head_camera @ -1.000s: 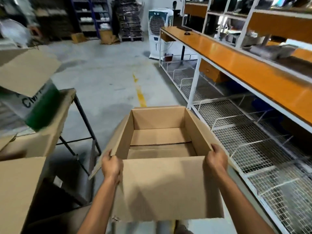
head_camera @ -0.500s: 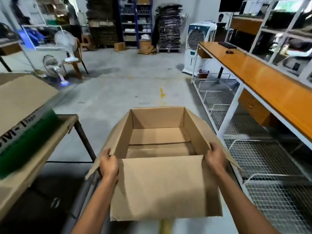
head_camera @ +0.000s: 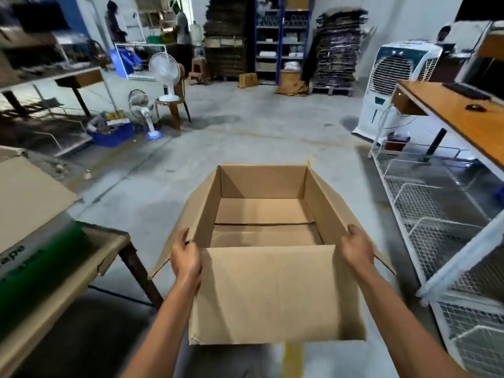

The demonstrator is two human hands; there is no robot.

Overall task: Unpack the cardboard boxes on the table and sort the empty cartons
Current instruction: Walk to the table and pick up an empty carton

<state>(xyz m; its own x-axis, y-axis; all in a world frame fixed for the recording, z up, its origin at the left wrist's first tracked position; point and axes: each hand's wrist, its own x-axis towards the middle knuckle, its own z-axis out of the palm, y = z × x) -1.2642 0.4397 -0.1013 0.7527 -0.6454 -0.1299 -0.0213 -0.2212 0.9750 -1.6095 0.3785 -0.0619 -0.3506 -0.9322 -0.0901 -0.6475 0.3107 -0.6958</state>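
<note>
I carry an empty brown cardboard carton in front of me, above the floor, with its top flaps folded outward. My left hand grips the carton's near left corner, fingers curled over the rim. My right hand grips the near right corner the same way. Inside, only the bottom flaps show. At the far left, another cardboard box with green print lies on a table.
An orange-topped bench with white wire shelving runs along the right. A white air cooler stands ahead right, fans and a blue bin ahead left. Stacked flat cartons and a person are at the far wall.
The view has swung left and lifted toward the open floor and far wall. The carton stays in both hands with the same grip; the table box has slid toward the left edge.
</note>
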